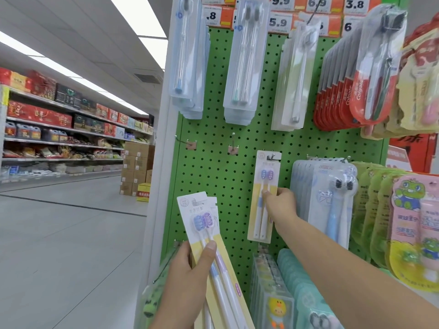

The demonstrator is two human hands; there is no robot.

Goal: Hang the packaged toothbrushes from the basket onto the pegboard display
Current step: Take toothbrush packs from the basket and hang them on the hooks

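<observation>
A green pegboard (213, 167) fills the middle of the view. One white-and-yellow toothbrush pack (262, 186) hangs on a hook (273, 157) at mid height, and my right hand (280, 205) pinches its right edge. My left hand (190, 269) holds a small stack of the same packs (202, 224), tilted, low and left of the board. Two bare hooks (187, 141) (233, 141) stick out to the upper left of the hung pack. The basket is not in view.
Clear toothbrush packs (244, 67) hang along the top row under orange price tags (280, 20). Red Colgate packs (356, 86) and children's frog packs (415, 233) crowd the right. More packs (292, 293) hang below. An aisle with shelves (59, 129) and cardboard boxes (135, 167) lies left.
</observation>
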